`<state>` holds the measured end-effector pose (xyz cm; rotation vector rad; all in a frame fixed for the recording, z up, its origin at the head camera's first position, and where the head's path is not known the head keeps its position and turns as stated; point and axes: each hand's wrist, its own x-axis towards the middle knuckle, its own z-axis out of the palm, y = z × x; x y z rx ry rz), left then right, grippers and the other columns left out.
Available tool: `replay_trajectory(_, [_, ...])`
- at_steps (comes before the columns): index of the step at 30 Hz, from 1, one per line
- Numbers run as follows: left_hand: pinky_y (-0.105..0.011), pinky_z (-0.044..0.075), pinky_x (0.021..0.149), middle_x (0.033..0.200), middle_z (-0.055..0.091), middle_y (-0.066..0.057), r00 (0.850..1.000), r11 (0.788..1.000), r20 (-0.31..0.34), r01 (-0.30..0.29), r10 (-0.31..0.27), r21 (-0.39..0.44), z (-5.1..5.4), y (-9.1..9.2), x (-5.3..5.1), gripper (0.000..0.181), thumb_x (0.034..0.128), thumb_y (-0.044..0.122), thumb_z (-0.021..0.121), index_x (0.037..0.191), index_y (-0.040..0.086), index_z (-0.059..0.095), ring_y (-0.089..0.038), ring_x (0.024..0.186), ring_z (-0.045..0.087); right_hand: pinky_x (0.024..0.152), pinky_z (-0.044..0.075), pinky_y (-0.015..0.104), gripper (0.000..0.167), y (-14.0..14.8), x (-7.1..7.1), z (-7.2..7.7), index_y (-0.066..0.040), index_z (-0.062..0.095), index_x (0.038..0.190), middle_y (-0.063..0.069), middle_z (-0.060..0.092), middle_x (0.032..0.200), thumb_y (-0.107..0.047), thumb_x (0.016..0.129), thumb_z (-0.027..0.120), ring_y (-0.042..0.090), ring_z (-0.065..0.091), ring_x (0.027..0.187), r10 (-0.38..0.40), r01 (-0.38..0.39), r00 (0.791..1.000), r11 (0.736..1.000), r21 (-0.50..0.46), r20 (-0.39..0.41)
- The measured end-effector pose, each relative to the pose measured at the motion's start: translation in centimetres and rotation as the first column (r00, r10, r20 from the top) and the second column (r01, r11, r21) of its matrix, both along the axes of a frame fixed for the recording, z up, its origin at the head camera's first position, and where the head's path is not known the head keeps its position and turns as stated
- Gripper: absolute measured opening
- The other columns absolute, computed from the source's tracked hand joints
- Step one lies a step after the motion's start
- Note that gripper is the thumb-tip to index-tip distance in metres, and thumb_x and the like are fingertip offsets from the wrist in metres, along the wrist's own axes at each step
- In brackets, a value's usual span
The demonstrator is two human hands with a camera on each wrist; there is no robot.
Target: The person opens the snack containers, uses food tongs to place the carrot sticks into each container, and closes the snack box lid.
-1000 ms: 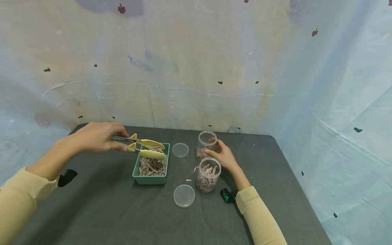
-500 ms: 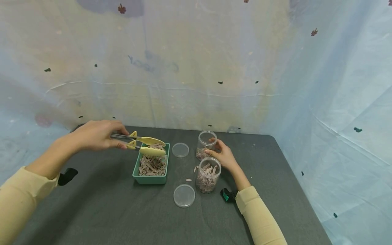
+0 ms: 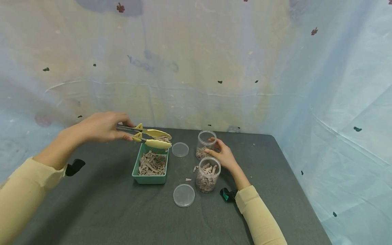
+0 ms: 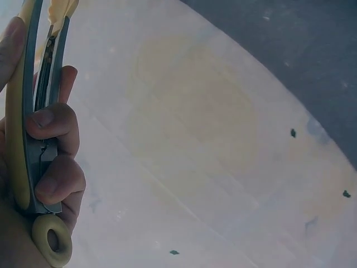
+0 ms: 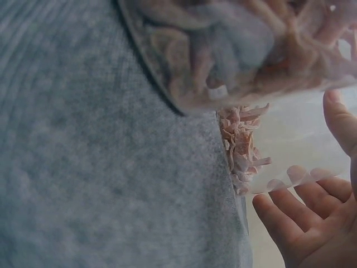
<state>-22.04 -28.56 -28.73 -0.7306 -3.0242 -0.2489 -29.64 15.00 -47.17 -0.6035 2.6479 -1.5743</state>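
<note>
My left hand (image 3: 102,127) grips metal tongs with yellow tips (image 3: 157,144), which hold a clump of pinkish-brown strips above the back edge of the green tray (image 3: 150,180). In the left wrist view, fingers (image 4: 58,178) curl round the tongs' handle (image 4: 19,128). More strips (image 3: 152,164) lie in the tray. My right hand (image 3: 225,156) holds the back clear jar (image 3: 202,147), which has strips at its bottom. The front jar (image 3: 207,178), fuller of strips, stands nearer me; in the right wrist view its base (image 5: 223,67) looms above the held jar (image 5: 301,134).
Two clear round lids (image 3: 180,149) lie between tray and jars, the other lid (image 3: 184,195) nearer me. A few loose strips (image 3: 188,179) lie by the front jar. A patterned sheet (image 3: 190,61) hangs behind the dark table (image 3: 137,217).
My left hand has moved up and to the right, lifting the tongs and their clump from over the tray's middle towards its back right corner. My right hand has stayed at the back jar.
</note>
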Motion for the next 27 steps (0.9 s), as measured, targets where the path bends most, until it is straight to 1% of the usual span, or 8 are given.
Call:
replay_trajectory(5, [-0.052, 0.055, 0.079, 0.12, 0.071, 0.001, 1.0, 1.0, -0.018, 0.006, -0.006, 0.016, 0.4, 1.2, -0.7, 0.043, 0.0898, 0.05, 0.08, 0.12, 0.02, 0.073, -0.025, 0.103, 0.07, 0.107, 0.047, 0.056, 0.065, 0.0, 0.0, 0.0, -0.006, 0.047, 0.153, 0.016, 0.057, 0.148, -0.025, 0.098, 0.076, 0.036, 0.057, 0.134, 0.0, 0.0, 1.0, 1.0, 0.001, 0.006])
replay_trajectory(10, [-0.049, 0.054, 0.078, 0.117, 0.071, 0.001, 0.999, 0.999, -0.023, 0.027, -0.026, 0.044, 0.6, 2.7, -1.8, 0.042, 0.0895, 0.048, 0.081, 0.119, 0.019, 0.074, -0.022, 0.1, 0.069, 0.106, 0.047, 0.056, 0.066, 0.0, 0.1, 0.0, -0.005, 0.047, 0.153, 0.016, 0.058, 0.147, -0.025, 0.098, 0.076, 0.036, 0.057, 0.134, -0.01, 0.01, 1.0, 1.0, 0.001, 0.009])
replay_trajectory(13, [-0.048, 0.054, 0.077, 0.116, 0.071, 0.001, 0.999, 0.997, -0.024, 0.046, -0.045, 0.054, 0.6, 3.7, -2.4, 0.042, 0.0894, 0.047, 0.082, 0.119, 0.018, 0.074, -0.021, 0.099, 0.068, 0.107, 0.047, 0.056, 0.066, -0.1, 0.2, -0.1, -0.003, 0.047, 0.153, 0.016, 0.059, 0.147, -0.026, 0.098, 0.076, 0.036, 0.057, 0.135, -0.013, 0.013, 1.0, 1.0, 0.002, 0.011])
replay_trajectory(16, [-0.048, 0.054, 0.079, 0.118, 0.072, 0.0, 0.998, 0.995, -0.015, 0.069, -0.068, 0.069, 0.6, 4.6, -3.0, 0.043, 0.0897, 0.046, 0.082, 0.119, 0.016, 0.074, -0.022, 0.101, 0.069, 0.106, 0.047, 0.056, 0.066, -0.2, 0.3, -0.1, -0.003, 0.047, 0.153, 0.016, 0.059, 0.146, -0.026, 0.098, 0.076, 0.037, 0.057, 0.134, -0.014, 0.014, 1.0, 1.0, 0.006, 0.004])
replay_trajectory(21, [-0.05, 0.054, 0.083, 0.121, 0.072, -0.001, 0.997, 0.992, 0.006, 0.076, -0.077, 0.099, 0.5, 5.8, -3.8, 0.042, 0.0907, 0.045, 0.081, 0.121, 0.017, 0.073, -0.025, 0.106, 0.068, 0.106, 0.047, 0.056, 0.066, -0.5, 0.5, -0.2, -0.004, 0.048, 0.152, 0.016, 0.059, 0.147, -0.026, 0.097, 0.077, 0.037, 0.058, 0.134, -0.021, 0.021, 1.0, 1.0, -0.005, 0.008])
replay_trajectory(27, [-0.049, 0.053, 0.082, 0.118, 0.071, 0.0, 0.995, 0.988, -0.004, 0.098, -0.099, 0.116, 0.5, 7.3, -4.7, 0.042, 0.0898, 0.044, 0.082, 0.12, 0.017, 0.073, -0.024, 0.104, 0.068, 0.105, 0.049, 0.057, 0.068, -0.6, 0.6, -0.1, -0.004, 0.048, 0.153, 0.015, 0.058, 0.148, -0.028, 0.097, 0.078, 0.037, 0.057, 0.135, -0.012, 0.012, 1.0, 1.0, -0.017, 0.014])
